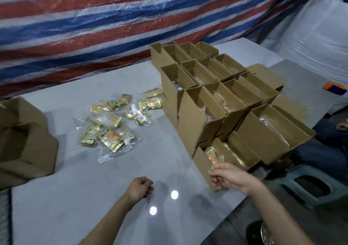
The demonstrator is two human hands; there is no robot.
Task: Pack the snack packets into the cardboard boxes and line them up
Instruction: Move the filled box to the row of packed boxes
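1. Well, the snack packets (113, 130) lie in a loose heap on the counter (94, 188), to the left of the boxes. More packets already sit inside some of the boxes.
2. The packets look small, light and soft. Each bunch is in a clear, shiny wrap, so I think it will be slippery and crinkly.
3. I would take a bunch by its middle with my whole hand, not by the thin clear edge, which could slip or tear.
4. The cardboard boxes (216, 98) stand in tight rows, open at the top. They look stiff but thin, so I would push them at the sides, low down.
5. My left hand (140, 187) is loosely curled over the counter and holds nothing.
6. My right hand (227, 177) is at the top edge of the near box (205, 167), by a packet inside. I cannot tell if it pinches the wrap or only touches it.
7. The counter is grey, flat and shiny; two bright lights shine back from it. Packets may slide on it.
8. A big brown box (24, 141) sits at the left. A striped sheet (94, 18) hangs behind, with white sacks (320, 28) on the right and a stool (308, 184) below.
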